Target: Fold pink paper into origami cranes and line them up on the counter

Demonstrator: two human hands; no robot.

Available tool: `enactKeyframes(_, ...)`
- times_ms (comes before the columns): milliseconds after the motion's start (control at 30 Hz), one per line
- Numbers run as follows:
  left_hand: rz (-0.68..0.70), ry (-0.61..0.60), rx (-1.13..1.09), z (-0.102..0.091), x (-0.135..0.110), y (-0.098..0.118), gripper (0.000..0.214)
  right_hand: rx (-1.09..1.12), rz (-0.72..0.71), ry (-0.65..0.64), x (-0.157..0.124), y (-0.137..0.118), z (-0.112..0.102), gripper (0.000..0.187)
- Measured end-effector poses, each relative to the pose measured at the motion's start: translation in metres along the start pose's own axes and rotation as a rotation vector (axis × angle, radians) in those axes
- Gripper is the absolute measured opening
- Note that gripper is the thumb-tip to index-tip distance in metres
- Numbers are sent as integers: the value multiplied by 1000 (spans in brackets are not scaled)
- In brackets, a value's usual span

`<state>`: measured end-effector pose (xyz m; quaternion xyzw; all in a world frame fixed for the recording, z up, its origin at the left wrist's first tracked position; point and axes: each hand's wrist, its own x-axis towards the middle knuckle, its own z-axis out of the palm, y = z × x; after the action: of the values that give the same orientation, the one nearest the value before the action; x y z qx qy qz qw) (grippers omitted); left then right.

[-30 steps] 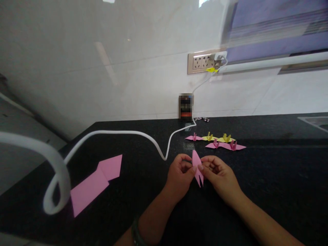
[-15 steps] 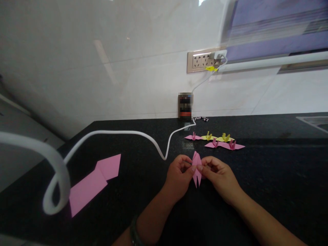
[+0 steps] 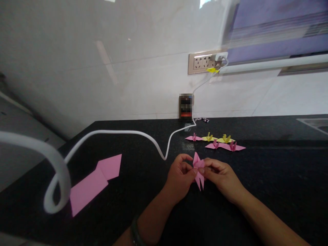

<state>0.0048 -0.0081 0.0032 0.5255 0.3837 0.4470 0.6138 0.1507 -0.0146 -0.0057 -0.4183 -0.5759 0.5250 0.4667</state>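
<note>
right now, pinching a folded pink paper (image 3: 199,164) with both hands, near the middle of the black table (image 3: 140,181). pressing thumb to paper with the left hand (image 3: 180,176), forefinger curled close to the upper left edge. gripping the other side with the right hand (image 3: 222,177), thumb at the front, fingers bent and partly hidden behind. pointing two narrow tips down toward the body, one blunt tip away, with a small flap jutting out beside the right thumb. cannot tell whether touching the table or held just above.

beyond the hands, sitting in two short rows: a pink crane (image 3: 194,138) and two yellow cranes (image 3: 209,138) at the back, two more pink cranes (image 3: 233,147) in front, wings touching or overlapping. off to the left, lying flat, two pink sheets (image 3: 89,191), the farther one meeting a corner of the nearer. looping in from the left edge, then bending toward the wall, a thick white cord (image 3: 118,132). leaning at the wall, a dark device (image 3: 186,106), blurred into blocks. higher up, a socket panel (image 3: 200,63) with a white plug (image 3: 220,56). around the left wrist, a bracelet (image 3: 135,232).
</note>
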Motion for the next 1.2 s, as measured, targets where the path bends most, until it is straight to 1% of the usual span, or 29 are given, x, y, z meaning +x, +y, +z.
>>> enactKeyframes(67, 8, 3, -24, 0, -1, 0, 26, -21, -56, -25, 0, -2, -2, 4)
enactKeyframes(167, -21, -6, -34, 1, -1, 1, 17, -53, -112, -65, 1, -3, -3, 6)
enactKeyframes(233, -45, -10, -31, 1, -1, 2, 13, -59, -115, -63, 1, -4, -4, 7)
enactKeyframes(367, -59, -32, -64, 0, 1, 3, 15, -63, -107, -28, 1, -5, -3, 7)
enactKeyframes(433, -55, -20, -79, 0, 1, 3, 14, -56, -101, -20, 1, -6, -3, 7)
enactKeyframes(533, -67, 10, -105, 0, 0, 4, 11, -37, -92, -26, 0, -7, -2, 9)
enactKeyframes(700, -112, -7, -163, 0, -2, 5, 10, -36, -106, -53, -1, -10, -4, 9)
enactKeyframes(767, -124, -14, -181, 0, -2, 5, 13, -51, -115, -58, -1, -11, -4, 9)
enactKeyframes(867, -150, -19, -215, 1, -1, 7, 22, -75, -130, -38, -1, -11, -5, 11)
enactKeyframes(967, -202, 2, -236, 1, 0, 9, 28, -110, -156, -23, 0, -11, -6, 11)
enactKeyframes(1033, -234, 6, -206, 0, 0, 9, 32, -150, -171, -26, 0, -10, -6, 12)
enactKeyframes(1100, -251, -20, -165, -1, 1, 7, 35, -201, -182, -33, 0, -10, -6, 13)
enactKeyframes(1200, -243, -43, -138, -2, 1, 5, 35, -248, -197, -45, -1, -10, -6, 14)
